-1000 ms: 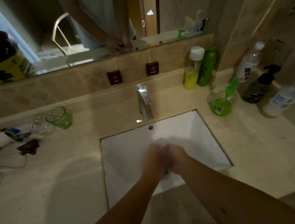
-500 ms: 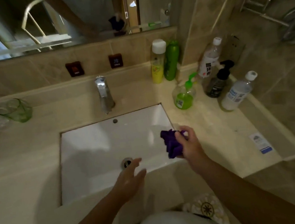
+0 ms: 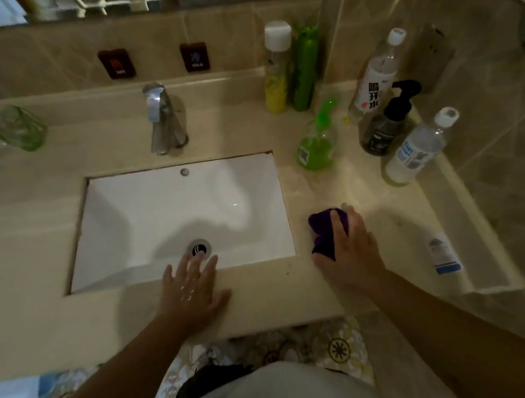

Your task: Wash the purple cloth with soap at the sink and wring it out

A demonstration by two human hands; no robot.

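Purple cloth (image 3: 322, 231) on counter (image 3: 368, 193) — under right hand (image 3: 349, 251) fingers.

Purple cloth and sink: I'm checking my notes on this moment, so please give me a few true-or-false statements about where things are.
1. The crumpled purple cloth lies on the beige stone counter, right of the white rectangular sink. True.
2. The right hand rests on the cloth. True.
3. The left hand grips the chrome faucet. False: it lies flat on the counter's front edge, fingers reaching over the sink rim.
4. Water runs from the faucet. False: no stream shows.
5. The green glass cup stands inside the sink. False: it stands on the counter at far left.
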